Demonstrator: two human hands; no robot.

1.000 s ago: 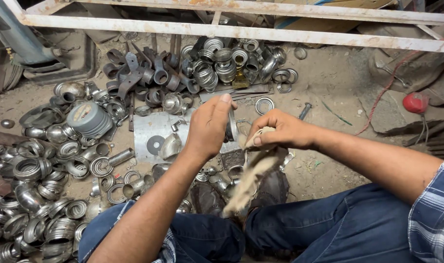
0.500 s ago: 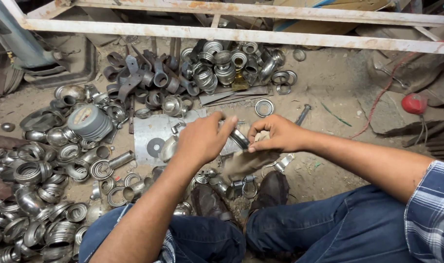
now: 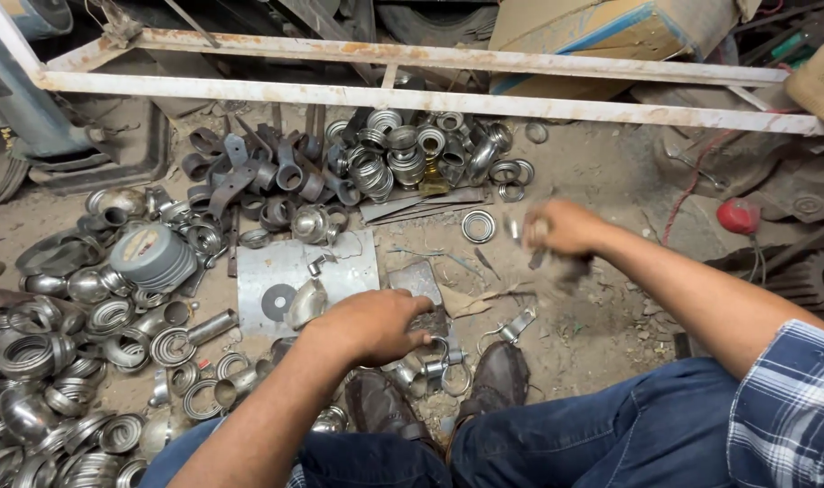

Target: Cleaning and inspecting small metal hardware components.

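Lit evenly by soft daylight, fairly bright, no hard shadows; only faint shading lying under the arms and around the shoes point(image 3: 439, 407). Glinting dully off the polished metal rings point(image 3: 87, 334) at the lower left, without harsh glare. Smearing with motion blur at the right hand point(image 3: 557, 230) and whatever it is gripping. Staying sharp across the sheet-metal plate point(image 3: 340, 262). Bending slightly at the white frame bar point(image 3: 430, 95) from wide-angle distortion
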